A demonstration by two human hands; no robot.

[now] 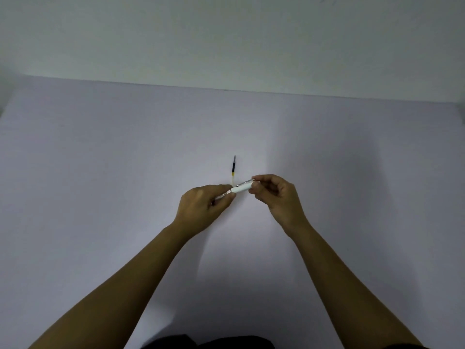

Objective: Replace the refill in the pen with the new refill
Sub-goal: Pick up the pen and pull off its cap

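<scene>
Bare pale table (100, 172), left hand (201, 210) and right hand (276, 200) each pinching one end of white pen (241, 188) held above it, one refill (233, 167) lying just beyond; probably mid-swap, old or new unclear, barrel not visibly closed.

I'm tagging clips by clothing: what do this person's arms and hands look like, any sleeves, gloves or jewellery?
Both forearms are bare up to the frame's lower edge: no sleeves show. The left hand and right hand wear no gloves, and no rings, watch or bracelets are visible. Only dark clothing shows at the bottom edge, between the arms.
</scene>
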